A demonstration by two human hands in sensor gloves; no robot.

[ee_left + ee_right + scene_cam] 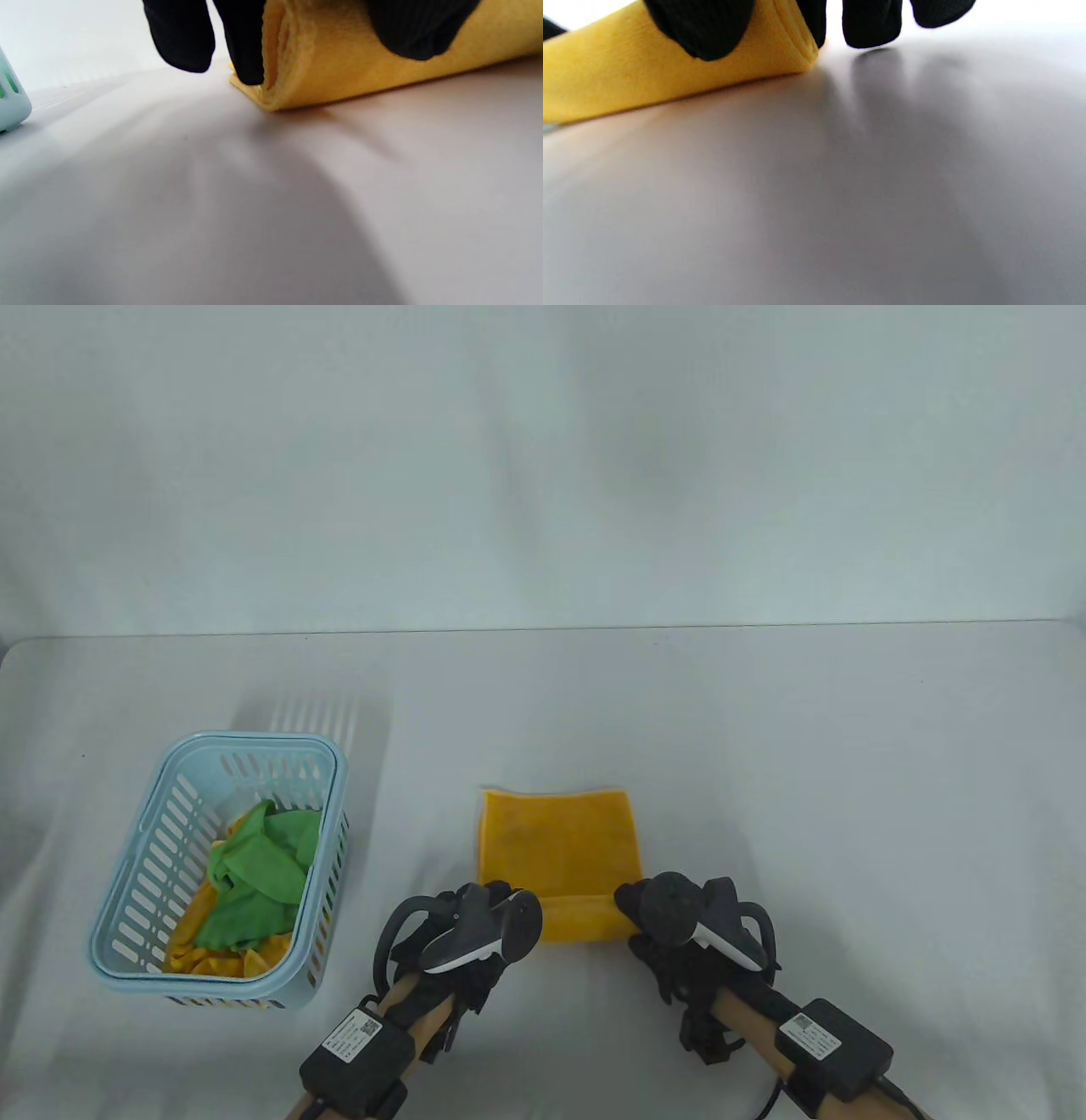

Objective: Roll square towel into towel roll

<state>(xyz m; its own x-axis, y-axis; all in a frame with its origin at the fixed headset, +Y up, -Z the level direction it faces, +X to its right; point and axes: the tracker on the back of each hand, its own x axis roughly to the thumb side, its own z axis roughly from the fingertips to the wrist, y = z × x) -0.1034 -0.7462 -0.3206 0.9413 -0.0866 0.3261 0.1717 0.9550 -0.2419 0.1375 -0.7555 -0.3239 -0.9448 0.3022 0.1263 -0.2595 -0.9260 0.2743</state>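
Table view: square yellow terry towel [556, 848] flat on white worktop [764, 780], near edge rolled between my left hand [475, 929] and right hand [679, 920].
Left wrist view: grip curled over roll's left end.
Right wrist view: thumb and fingers [869, 25] pinch right end.

No legible text anywhere in the three views.

The only printed matter is a small white label on each of the two black boxes strapped to the forearms: the left box [357, 1056] bears one with what looks like a square code, the right box [836, 1049] one with dark lines of print. Both are too small and blurred to read.
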